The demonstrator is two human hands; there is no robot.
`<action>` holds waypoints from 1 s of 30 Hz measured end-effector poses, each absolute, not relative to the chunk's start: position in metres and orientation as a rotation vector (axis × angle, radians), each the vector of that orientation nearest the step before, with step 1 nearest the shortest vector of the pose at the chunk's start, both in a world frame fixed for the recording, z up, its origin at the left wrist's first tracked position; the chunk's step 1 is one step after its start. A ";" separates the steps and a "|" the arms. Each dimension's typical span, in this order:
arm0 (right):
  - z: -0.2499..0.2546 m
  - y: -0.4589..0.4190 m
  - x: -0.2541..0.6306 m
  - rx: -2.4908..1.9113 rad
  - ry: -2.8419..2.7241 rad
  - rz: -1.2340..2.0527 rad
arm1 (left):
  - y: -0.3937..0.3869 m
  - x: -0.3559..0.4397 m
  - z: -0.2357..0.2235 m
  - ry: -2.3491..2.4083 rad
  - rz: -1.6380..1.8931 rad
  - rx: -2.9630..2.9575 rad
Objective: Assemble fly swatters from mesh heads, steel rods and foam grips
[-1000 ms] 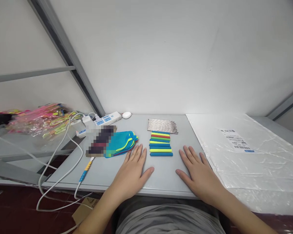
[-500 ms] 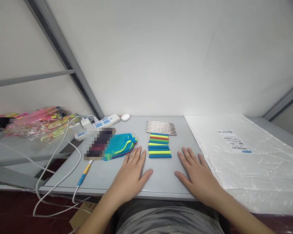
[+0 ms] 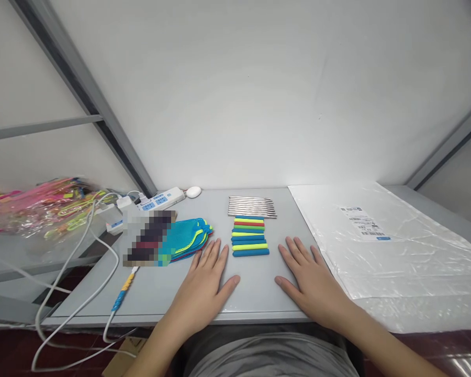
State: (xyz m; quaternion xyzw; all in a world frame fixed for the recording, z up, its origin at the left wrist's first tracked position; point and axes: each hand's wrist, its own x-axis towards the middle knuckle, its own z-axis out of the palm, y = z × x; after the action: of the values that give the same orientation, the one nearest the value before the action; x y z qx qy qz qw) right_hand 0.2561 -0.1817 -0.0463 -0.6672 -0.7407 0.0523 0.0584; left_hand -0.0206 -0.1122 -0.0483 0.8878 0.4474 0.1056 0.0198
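Observation:
My left hand [image 3: 204, 285] lies flat on the grey table [image 3: 255, 288], fingers stretched, holding nothing. Its fingertips are close to a stack of blue mesh pieces with yellow and red edging [image 3: 184, 235]. My right hand [image 3: 308, 275] also rests palm down with its fingers apart and nothing in it. Between and beyond the hands lies a column of coloured sticks [image 3: 250, 246] in blue, yellow, red and green, side by side. Just behind them is a row of shiny metal rods [image 3: 252, 206].
White plastic packaging with a label [image 3: 337, 235] covers the table's right side. At left are a power strip [image 3: 160, 200], a pixelated object [image 3: 151, 235], a white cable [image 3: 102, 293] and a round white item [image 3: 193, 192]. Bagged colourful cords [image 3: 58, 204] sit farther left.
The whole view has shifted slightly, so things on the table appear a little farther left. Both hands stay flat on the table, and nothing has been picked up.

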 end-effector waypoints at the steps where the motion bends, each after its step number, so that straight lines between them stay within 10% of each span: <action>1: -0.047 -0.182 0.256 -2.020 -2.244 0.160 | -0.112 -0.020 -0.048 1.391 0.326 2.751; 30: -0.045 -0.182 0.257 -1.998 -2.244 0.168 | -0.117 -0.019 -0.034 1.297 0.421 2.664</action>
State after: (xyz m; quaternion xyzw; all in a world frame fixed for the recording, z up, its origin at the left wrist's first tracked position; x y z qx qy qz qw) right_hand 0.2569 -0.1825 -0.0455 -0.6624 -0.7441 0.0559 0.0662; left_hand -0.0185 -0.1170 -0.0339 0.8877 0.4321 0.1404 0.0743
